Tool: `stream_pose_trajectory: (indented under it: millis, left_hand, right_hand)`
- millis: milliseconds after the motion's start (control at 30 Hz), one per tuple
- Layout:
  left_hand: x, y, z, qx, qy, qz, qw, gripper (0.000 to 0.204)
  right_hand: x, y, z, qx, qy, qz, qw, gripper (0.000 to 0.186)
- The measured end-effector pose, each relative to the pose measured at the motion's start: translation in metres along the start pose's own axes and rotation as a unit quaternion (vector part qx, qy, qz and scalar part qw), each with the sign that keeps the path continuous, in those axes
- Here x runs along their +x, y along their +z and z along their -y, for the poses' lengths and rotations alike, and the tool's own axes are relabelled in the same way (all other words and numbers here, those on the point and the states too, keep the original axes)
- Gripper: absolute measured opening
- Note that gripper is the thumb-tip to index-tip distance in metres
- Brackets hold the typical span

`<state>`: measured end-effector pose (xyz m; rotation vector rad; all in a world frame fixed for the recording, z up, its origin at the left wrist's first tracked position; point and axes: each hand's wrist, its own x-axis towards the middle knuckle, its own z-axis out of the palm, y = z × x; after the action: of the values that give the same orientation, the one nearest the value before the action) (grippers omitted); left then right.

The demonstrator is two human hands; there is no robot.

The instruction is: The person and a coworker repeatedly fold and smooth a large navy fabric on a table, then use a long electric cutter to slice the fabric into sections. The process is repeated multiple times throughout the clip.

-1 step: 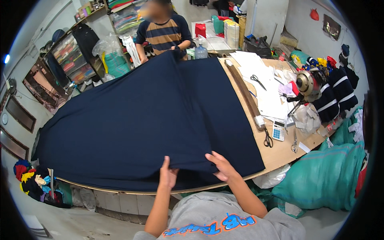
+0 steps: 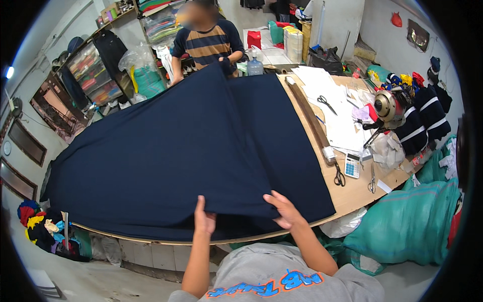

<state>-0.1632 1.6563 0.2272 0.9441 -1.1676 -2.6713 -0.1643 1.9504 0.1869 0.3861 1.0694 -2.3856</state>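
Dark navy fabric [image 2: 151,151] covers most of the table in layers. Its upper sheet is turned back, with a raised fold running from the far side toward me. At the near edge, my left hand [image 2: 205,219] grips this sheet, thumb up and fingers partly hidden under the cloth. To its right, my right hand [image 2: 287,210] pinches the sheet's corner between thumb and fingers. Between my hands the edge hangs slightly lifted over the lower layer [image 2: 297,166]. Across the table, a person in a striped shirt [image 2: 209,43] holds the far end of the fold.
On the bare tabletop [image 2: 347,194] at right lie a long brown bar [image 2: 309,118], black-handled scissors [image 2: 339,176], a calculator [image 2: 352,166], white paper sheets [image 2: 334,121] and a round-headed cutting machine [image 2: 386,105]. Green sacks [image 2: 402,221] stand at the right; coloured cloth scraps [image 2: 37,224] lie at left.
My left hand has shifted a little left along the fabric's edge, and my right hand slightly right, so they are farther apart. The whole view has moved slightly.
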Motion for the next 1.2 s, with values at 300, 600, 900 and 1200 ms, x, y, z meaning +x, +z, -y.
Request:
stream_pose_trajectory:
  millis: [300,600,900,1200]
  left_hand:
    - [0.111,-0.205,-0.140,0.050,0.209,-0.108,0.971,0.086]
    - [0.020,-0.076,-0.005,0.125,0.241,-0.158,0.949,0.091]
    - [0.023,-0.006,0.100,0.324,0.118,-0.192,0.919,0.078]
    - [0.052,-0.004,0.022,0.283,0.300,-0.211,0.886,0.073]
  right_hand:
    - [-0.058,0.018,0.037,-0.059,-0.057,-0.076,0.994,0.090]
    - [-0.067,-0.045,0.078,-0.260,-0.048,-0.082,0.961,0.023]
    - [-0.026,-0.216,0.067,-0.508,-0.213,-0.320,0.771,0.040]
    - [-0.034,-0.206,0.140,-0.452,-0.261,-0.369,0.769,0.033]
